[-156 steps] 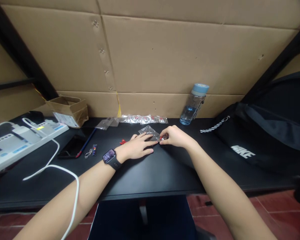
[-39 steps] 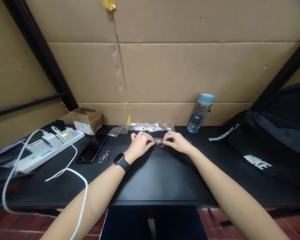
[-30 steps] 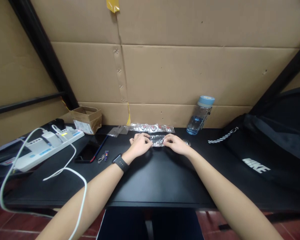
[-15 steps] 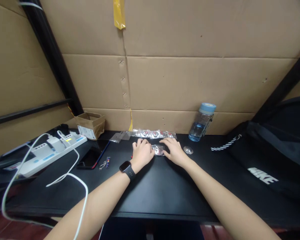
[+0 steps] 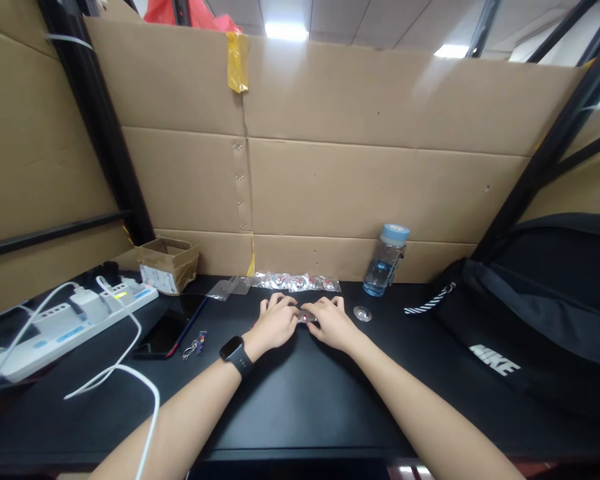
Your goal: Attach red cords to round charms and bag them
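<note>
A small clear plastic packet (image 5: 307, 317) with some red in it lies on the black table between my hands. My left hand (image 5: 276, 325), with a black watch on its wrist, has its fingers bent at the packet's left side. From the right, my right hand (image 5: 332, 321) has its thumb and fingers closed on the packet. A bit of red shows beside my left hand. Behind my hands lies a row of shiny clear packets (image 5: 297, 283). One round clear piece (image 5: 363, 313) rests to the right of my right hand.
On the left are a white power strip (image 5: 75, 333) with cables, a phone (image 5: 170, 327), a keychain (image 5: 195, 345) and an open cardboard box (image 5: 169, 263). A water bottle (image 5: 386, 260) and a black bag (image 5: 525, 320) stand on the right, before a cardboard wall (image 5: 330, 187).
The view has tilted up, showing ceiling lights. My right hand has moved closer to my left, and its fingers have closed over the packet.
</note>
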`<move>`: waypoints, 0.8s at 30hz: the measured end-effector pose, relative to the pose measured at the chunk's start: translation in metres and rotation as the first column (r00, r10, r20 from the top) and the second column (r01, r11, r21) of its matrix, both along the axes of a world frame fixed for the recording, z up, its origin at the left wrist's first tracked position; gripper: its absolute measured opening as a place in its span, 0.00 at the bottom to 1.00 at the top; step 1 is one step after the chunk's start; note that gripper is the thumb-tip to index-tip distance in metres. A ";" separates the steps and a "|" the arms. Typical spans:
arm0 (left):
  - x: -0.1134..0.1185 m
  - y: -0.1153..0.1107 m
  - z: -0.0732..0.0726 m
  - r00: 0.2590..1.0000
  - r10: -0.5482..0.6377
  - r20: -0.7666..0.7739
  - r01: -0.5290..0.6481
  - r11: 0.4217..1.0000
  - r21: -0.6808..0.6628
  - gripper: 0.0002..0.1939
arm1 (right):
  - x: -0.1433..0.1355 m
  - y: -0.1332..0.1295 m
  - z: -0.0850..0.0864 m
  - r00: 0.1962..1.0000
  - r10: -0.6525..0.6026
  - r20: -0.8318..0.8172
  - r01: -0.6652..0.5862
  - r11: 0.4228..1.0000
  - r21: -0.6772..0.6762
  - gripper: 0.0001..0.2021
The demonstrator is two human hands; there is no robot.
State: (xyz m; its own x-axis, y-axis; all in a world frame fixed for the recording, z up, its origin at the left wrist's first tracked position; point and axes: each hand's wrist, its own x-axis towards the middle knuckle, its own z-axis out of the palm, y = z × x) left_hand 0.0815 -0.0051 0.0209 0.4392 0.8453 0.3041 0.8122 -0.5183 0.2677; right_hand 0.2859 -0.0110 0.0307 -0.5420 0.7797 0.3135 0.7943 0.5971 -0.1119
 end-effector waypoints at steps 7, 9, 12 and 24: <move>-0.007 0.002 0.004 0.999 0.001 0.045 0.000 1.000 -0.020 0.16 | -0.002 0.007 -0.002 0.995 -0.038 -0.096 0.038 0.999 -0.003 0.08; -0.008 0.002 0.004 0.998 0.014 0.056 -0.015 1.000 0.012 0.14 | 0.002 0.011 -0.001 0.979 -0.062 -0.194 0.045 0.995 -0.092 0.08; -0.006 0.004 0.004 0.994 0.047 0.100 -0.049 0.999 0.013 0.10 | 0.008 0.017 0.001 0.922 -0.085 -0.378 -0.013 0.969 -0.248 0.10; -0.003 0.007 0.010 0.940 0.211 0.268 -0.204 0.977 -0.053 0.15 | 0.007 0.036 0.002 0.542 -0.324 -0.775 -0.153 0.869 -0.470 0.24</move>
State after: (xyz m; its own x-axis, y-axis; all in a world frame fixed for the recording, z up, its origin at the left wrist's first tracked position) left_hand 0.0785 0.0023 0.0310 0.1570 0.9174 0.3657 0.7964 -0.3366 0.5024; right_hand 0.2925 0.0249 0.0323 -0.1540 0.9705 0.1854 0.2469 0.2195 -0.9438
